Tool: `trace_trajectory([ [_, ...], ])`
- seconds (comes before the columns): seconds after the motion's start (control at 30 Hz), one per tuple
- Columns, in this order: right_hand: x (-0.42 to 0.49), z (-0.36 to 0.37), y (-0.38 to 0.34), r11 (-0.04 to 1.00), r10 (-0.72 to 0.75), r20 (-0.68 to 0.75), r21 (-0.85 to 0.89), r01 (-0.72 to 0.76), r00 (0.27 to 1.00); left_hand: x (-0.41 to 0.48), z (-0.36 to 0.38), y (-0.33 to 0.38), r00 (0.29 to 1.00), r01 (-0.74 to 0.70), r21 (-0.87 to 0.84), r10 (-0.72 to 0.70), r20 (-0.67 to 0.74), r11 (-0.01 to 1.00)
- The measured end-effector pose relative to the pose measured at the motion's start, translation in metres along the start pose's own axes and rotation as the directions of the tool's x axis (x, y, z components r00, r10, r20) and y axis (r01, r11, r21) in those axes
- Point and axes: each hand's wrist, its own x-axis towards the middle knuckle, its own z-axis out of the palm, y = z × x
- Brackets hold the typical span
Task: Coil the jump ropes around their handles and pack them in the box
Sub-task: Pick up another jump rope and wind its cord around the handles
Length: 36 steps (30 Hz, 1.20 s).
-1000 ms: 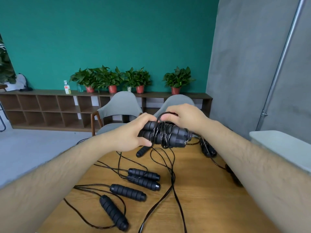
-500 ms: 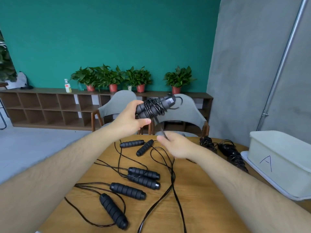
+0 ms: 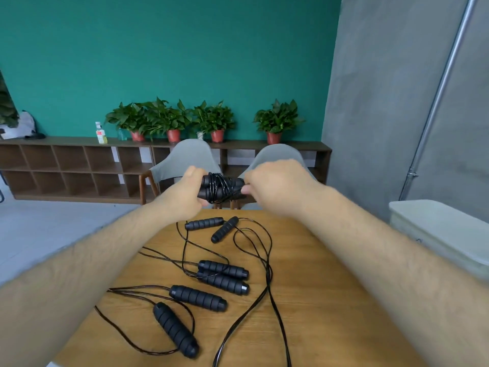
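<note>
The jump rope [image 3: 221, 188], wound into a black bundle, is in the air above the far edge of the bench [image 3: 317, 300]. The left hand [image 3: 185, 198] grips its left end, and the right hand [image 3: 276, 186] pinches its right end with curled fingers. The other ropes [image 3: 197, 298] lie uncoiled on the bench below. The white box [image 3: 436, 229] stands at the right.
</note>
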Motion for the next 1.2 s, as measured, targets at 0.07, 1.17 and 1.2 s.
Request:
trace_trajectory([
  [0.07,0.005,-0.002,0.015,1.0,0.021,-0.074,-0.014,-0.022,0.997,-0.005,-0.005,0.003,0.999,-0.034,-0.001,0.034,0.005,0.999],
  [1.17,0.019,0.052,-0.017,0.637,0.446,-0.161,0.748,-0.186,0.88,-0.014,-0.006,0.046,0.983,-0.007,-0.769,-0.138,-0.125,0.64],
  [1.2,0.019,0.051,-0.017,0.635,0.462,-0.178,0.75,-0.184,0.869,-0.014,-0.004,0.047,0.982,0.003,-0.777,-0.148,-0.116,0.629],
])
